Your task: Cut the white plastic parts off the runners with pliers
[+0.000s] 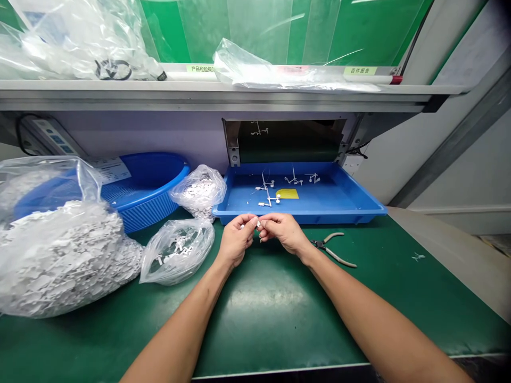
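Held part: a small white plastic part (258, 224), mostly hidden by the fingers, located directly in front of the tray's near rim and above the tabletop.
Left hand: the left hand (235, 240) has its fingers (248, 220) pinched together on the held part's left end.
Right hand: the right hand (284, 233) has its fingers (268, 219) pinched together on the part's right end.
Relation: the part lies between both hands, and neither is clearly nearer. Its long axis appears to run left to right, but the fingers cover too much to confirm this.
Tray: a blue tray (299, 215) lies just beyond the hands and holds white plastic runners (268, 191) and a yellow tag (287, 194).
Tool: pliers (331, 247) lie on the tabletop (255, 330), right of the right hand.
Bags: a large clear bag (59, 260) of white plastic pieces lies at left, and a small clear bag (178, 251) lies nearer the left hand.
Basket: a blue basket (159, 199) stands behind the bags.
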Demonstrator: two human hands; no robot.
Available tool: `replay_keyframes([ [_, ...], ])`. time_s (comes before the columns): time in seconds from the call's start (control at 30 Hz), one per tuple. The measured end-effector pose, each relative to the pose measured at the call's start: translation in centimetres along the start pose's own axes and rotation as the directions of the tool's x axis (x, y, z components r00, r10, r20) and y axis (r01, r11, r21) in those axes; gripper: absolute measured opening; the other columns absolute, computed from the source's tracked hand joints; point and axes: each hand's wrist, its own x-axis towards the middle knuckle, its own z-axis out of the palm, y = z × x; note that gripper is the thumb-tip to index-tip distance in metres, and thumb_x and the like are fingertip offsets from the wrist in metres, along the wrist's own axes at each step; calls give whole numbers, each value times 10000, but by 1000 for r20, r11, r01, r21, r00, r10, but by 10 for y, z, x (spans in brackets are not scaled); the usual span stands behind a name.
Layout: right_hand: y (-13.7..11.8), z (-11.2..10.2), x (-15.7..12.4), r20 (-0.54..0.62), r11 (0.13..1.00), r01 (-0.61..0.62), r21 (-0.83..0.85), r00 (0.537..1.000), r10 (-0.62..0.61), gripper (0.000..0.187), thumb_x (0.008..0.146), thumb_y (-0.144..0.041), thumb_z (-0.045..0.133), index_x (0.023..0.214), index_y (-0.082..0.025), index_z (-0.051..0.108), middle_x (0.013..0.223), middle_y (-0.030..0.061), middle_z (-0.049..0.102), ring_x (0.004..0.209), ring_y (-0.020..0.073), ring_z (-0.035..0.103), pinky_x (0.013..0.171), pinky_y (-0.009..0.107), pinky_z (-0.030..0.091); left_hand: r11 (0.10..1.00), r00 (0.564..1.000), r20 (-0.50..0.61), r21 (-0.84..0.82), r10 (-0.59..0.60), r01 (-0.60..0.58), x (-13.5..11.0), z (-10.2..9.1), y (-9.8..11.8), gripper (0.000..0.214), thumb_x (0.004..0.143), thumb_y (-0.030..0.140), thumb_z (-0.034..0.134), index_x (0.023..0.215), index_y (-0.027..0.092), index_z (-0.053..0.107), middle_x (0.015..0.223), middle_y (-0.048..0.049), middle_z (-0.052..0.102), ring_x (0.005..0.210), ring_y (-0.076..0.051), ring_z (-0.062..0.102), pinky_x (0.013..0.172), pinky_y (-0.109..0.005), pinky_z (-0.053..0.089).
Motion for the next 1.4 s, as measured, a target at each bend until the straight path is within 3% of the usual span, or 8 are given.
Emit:
replay_keyframes([
  [0.17,4,-2,1,-15,999,33,-28,999,-33,312,734,-428,721,827,-132,688,734,38,676,568,131,631,536,254,562,984,990,100,-134,-102,115,3,-4,1,402,707,387,825,878,84,624,742,-19,567,457,-6,312,350,-105,192],
  [0.5,6,-2,0,-19,986,100,-132,994,-104,282,761,-412,708,842,-147,658,706,31,686,602,161,676,562,257,575,950,972,110,-217,-205,225,5,-7,1,422,638,345,874,823,60,624,646,21,508,413,15,280,310,-81,193],
  [0.73,17,-4,1,-8,926,189,-327,979,-202,182,812,-357,642,830,-180,604,674,4,661,615,170,678,568,265,568,923,960,107,-265,-259,278,9,-10,-3,380,630,254,882,817,57,616,611,45,470,393,16,291,294,-71,203],
  [0.9,27,-13,5,20,857,225,-463,970,-243,123,867,-298,561,897,-188,608,753,7,658,665,151,662,632,265,541,855,970,97,-458,-224,243,15,-21,15,201,809,209,739,844,101,573,701,35,479,403,14,322,286,-66,216],
  [1.03,35,-6,3,134,715,313,-624,945,-297,140,819,-237,656,955,-217,682,903,30,641,792,158,609,783,289,481,758,982,68,-627,-175,178,17,-27,30,126,916,179,569,812,119,530,759,-12,510,495,-29,459,297,-78,273],
  [1.17,37,-2,0,295,481,412,-774,907,-301,76,850,-258,666,905,-210,687,908,36,596,778,153,569,731,260,451,817,966,44,-524,-255,239,16,-23,29,75,869,124,510,795,124,520,842,-50,554,522,-48,492,277,-88,258],
  [1.3,26,-12,1,266,481,461,-746,868,-420,120,937,-261,555,965,-212,662,912,31,610,817,143,583,793,243,456,918,949,-45,-273,-312,288,14,-18,15,116,844,214,607,796,117,566,649,22,457,388,-33,372,248,-87,177],
  [1.4,18,-18,1,225,489,537,-687,798,-560,172,955,-233,503,1019,-216,661,986,54,630,921,160,600,875,255,461,917,922,27,-100,-387,387,12,-16,5,303,800,367,734,843,91,618,630,31,444,365,-8,324,260,-70,156],
])
